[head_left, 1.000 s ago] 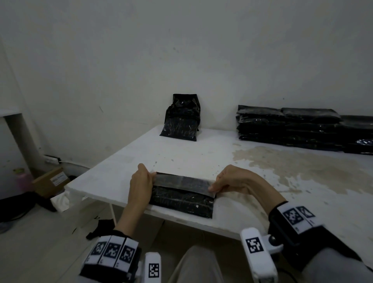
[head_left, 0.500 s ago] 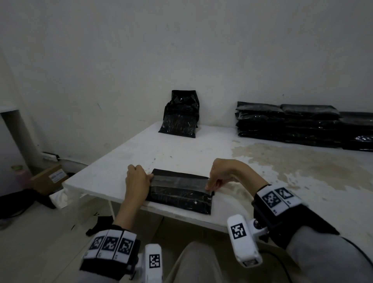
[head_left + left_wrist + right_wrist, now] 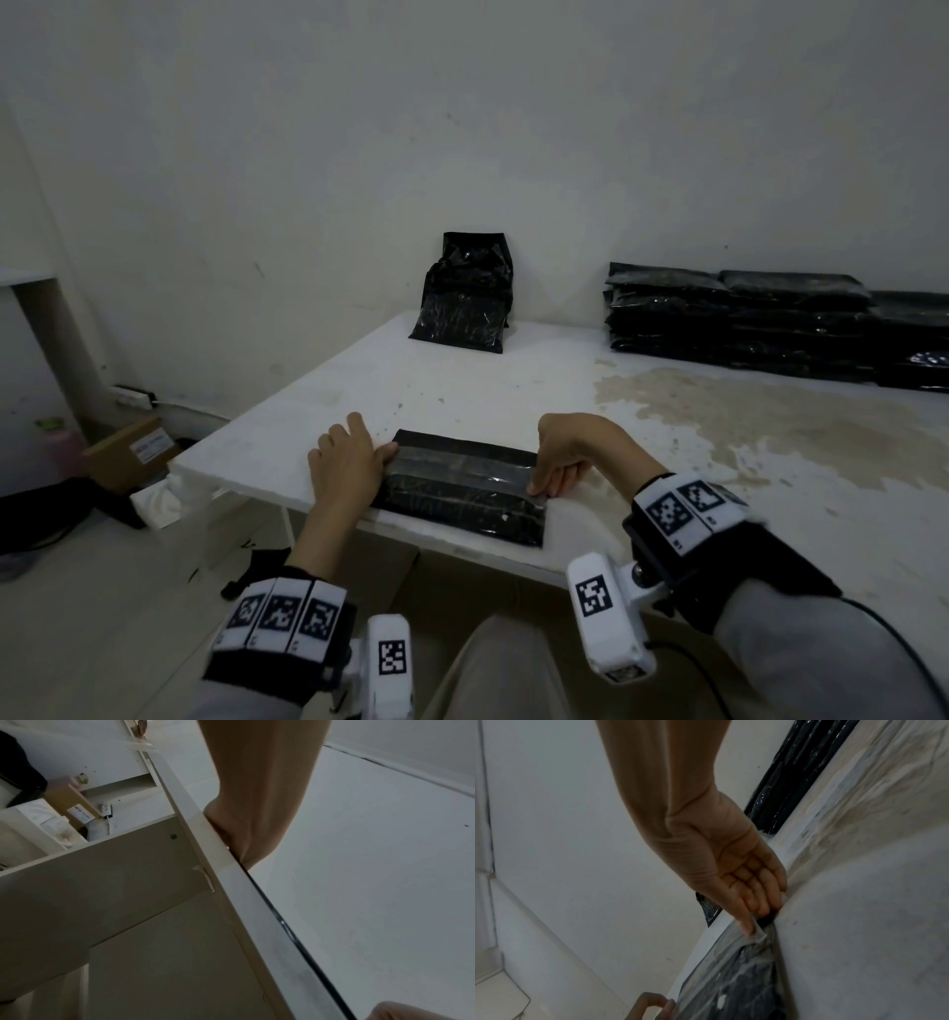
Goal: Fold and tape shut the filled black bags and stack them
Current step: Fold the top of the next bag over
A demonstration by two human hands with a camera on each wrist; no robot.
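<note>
A folded black bag (image 3: 462, 501) (image 3: 744, 979) lies flat near the front edge of the white table (image 3: 462, 390). A clear tape strip (image 3: 457, 465) runs across its fold. My left hand (image 3: 349, 457) is at the strip's left end, with the thumb on top and a curled finger meeting it at the bag's edge. At the right end, my right hand (image 3: 552, 475) (image 3: 752, 923) pinches the tape between thumb and fingers. In the left wrist view only my wrist (image 3: 246, 817) shows at the table edge; its fingers are hidden.
A stack of taped black bags (image 3: 739, 318) lines the back right by the wall. One filled bag (image 3: 464, 303) leans upright against the wall at the back. A brownish stain (image 3: 744, 411) covers the table's right part. A cardboard box (image 3: 131, 452) sits on the floor to the left.
The tape strip, held stretched over the bag's far edge, has come down and now lies across the fold. Both hands moved slightly toward me with it.
</note>
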